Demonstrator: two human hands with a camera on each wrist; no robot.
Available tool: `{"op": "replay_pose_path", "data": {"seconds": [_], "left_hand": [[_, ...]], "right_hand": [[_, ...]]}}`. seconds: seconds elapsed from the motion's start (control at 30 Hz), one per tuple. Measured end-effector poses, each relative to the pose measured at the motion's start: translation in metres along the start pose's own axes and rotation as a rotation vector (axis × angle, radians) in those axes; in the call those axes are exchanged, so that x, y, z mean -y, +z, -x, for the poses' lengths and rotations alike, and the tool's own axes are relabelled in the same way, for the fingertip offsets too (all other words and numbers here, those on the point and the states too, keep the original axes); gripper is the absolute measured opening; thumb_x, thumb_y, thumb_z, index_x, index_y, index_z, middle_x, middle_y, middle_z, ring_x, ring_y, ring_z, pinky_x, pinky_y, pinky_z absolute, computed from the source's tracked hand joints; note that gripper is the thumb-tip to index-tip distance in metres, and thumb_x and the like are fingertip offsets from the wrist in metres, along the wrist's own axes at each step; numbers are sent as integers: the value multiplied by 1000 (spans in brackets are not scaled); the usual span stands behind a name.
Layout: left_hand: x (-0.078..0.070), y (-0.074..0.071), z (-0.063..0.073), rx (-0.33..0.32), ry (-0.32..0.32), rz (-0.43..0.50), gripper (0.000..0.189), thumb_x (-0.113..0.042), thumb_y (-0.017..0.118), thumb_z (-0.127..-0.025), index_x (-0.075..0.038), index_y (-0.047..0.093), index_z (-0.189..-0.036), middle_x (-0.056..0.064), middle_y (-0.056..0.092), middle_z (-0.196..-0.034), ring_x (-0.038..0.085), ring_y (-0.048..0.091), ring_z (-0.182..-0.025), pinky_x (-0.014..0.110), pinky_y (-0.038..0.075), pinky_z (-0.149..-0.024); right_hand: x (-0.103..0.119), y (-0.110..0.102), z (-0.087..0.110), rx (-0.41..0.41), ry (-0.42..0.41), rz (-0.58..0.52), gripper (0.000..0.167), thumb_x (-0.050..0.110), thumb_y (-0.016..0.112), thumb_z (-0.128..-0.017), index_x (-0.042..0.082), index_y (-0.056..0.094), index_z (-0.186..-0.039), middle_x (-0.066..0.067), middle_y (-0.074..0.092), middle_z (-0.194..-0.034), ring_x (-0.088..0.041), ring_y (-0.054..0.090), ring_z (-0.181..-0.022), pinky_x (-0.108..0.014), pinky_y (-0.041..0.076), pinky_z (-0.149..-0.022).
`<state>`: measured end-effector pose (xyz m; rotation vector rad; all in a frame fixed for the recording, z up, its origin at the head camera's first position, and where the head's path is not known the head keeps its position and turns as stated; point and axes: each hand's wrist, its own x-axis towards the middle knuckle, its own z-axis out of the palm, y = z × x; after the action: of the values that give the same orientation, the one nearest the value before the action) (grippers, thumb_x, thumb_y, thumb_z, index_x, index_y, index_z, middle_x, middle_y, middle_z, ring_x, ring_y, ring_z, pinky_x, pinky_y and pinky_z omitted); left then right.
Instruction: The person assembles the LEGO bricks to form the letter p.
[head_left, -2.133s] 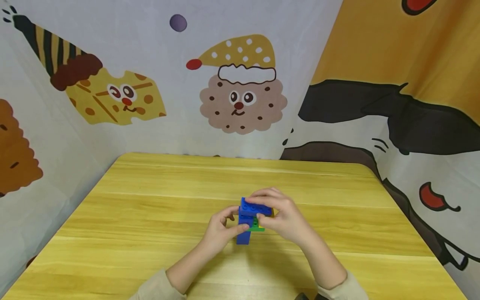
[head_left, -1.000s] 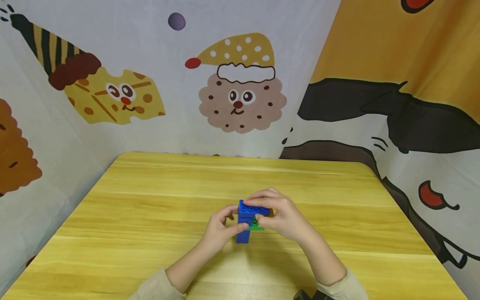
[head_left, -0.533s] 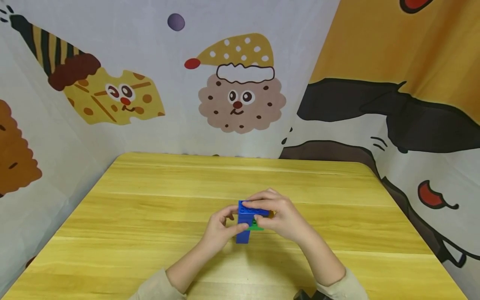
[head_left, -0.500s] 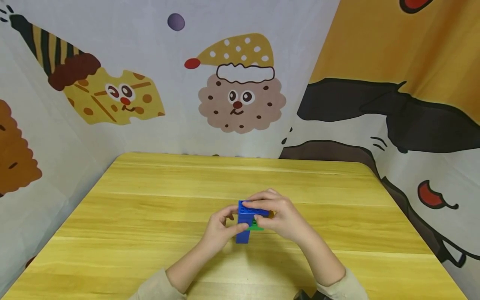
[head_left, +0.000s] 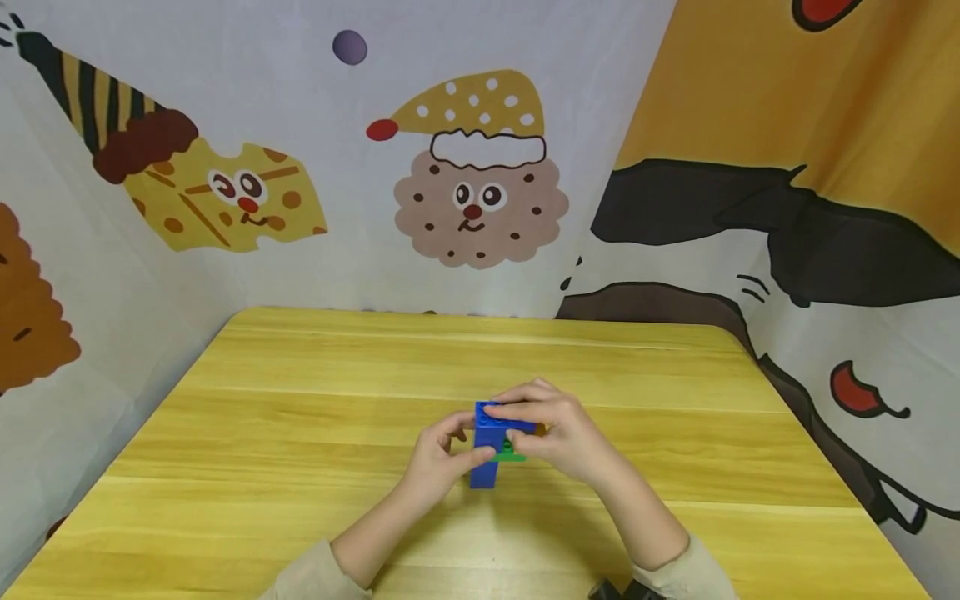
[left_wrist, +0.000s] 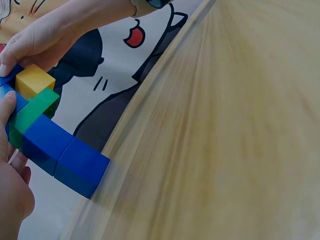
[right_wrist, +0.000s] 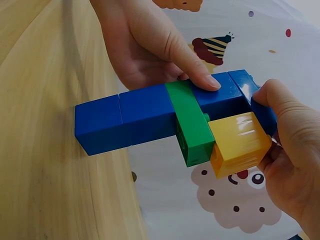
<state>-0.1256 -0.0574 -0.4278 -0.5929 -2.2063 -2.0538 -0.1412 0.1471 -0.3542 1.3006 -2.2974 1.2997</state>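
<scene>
In the head view, a tower of blue toy building bricks (head_left: 483, 475) stands upright on the wooden table. A green brick (right_wrist: 192, 127) juts from its side partway up, and a yellow brick (right_wrist: 240, 142) sits on the green one's outer end. Across the top lies a long blue brick (right_wrist: 263, 114), overhanging toward the yellow side. My left hand (head_left: 441, 457) grips the upper tower, thumb on its near face and fingers behind. My right hand (head_left: 558, 432) pinches the top blue brick, index finger along its studs and thumb on its near side.
The wooden table (head_left: 300, 400) reaches back to a cloth wall (head_left: 300, 283) printed with cartoon food. A dark object (head_left: 633, 590) shows at the bottom edge near the right sleeve (head_left: 690, 571).
The top blue brick, earlier raised and set further right, has come down and left and now sits flush on the tower. Both hands keep their hold; the right has barely moved since.
</scene>
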Motion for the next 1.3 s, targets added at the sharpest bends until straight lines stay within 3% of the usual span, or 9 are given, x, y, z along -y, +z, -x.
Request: {"op": "replay_pose_path", "data": {"seconds": [0.33,0.6,0.83,0.93,1.1,1.3], "left_hand": [[0,0,1,-3,-18,16,39,-7,73,-84,-8,64,-122,0,64,-108,34,45,-97,34,38,-76],[2,-1,0,21,13,-6,36,-11,73,-85,-11,65,-121,1,64,-108,35,45,-96,36,37,-77],[1,-1,0,18,-5,-15,38,-9,73,-85,-10,64,-122,1,64,-108,33,45,-95,33,38,-76],[-2,0,0,9,-27,-12,39,-6,73,-84,-7,64,-122,1,64,-108,34,46,-96,31,38,-75],[-24,0,3,1,-34,-5,37,-2,72,-84,-1,64,-120,5,64,-105,37,46,-94,30,37,-75],[-31,0,4,1,-26,-12,35,-4,72,-84,1,64,-118,8,63,-104,32,44,-91,29,37,-72]], "right_hand": [[-5,5,2,-45,-71,34,29,-5,72,-80,1,71,-109,-10,65,-115,-22,54,-98,-27,51,-59],[-5,5,4,-59,-121,67,32,-6,72,-80,2,71,-110,-11,65,-117,-20,54,-95,-23,47,-58],[-5,5,5,-52,-95,56,31,-7,72,-80,1,71,-110,-11,65,-118,-20,54,-95,-24,48,-58],[-5,5,5,-44,-86,53,32,-10,71,-79,-2,70,-109,-15,65,-116,-21,55,-96,-24,48,-59],[-5,4,6,-38,-81,49,34,-11,70,-79,-3,68,-112,-17,64,-117,-25,55,-101,-26,49,-64],[-7,1,12,-83,-78,59,42,-7,73,-79,2,65,-120,-15,61,-123,-27,54,-111,-31,51,-84]]}}
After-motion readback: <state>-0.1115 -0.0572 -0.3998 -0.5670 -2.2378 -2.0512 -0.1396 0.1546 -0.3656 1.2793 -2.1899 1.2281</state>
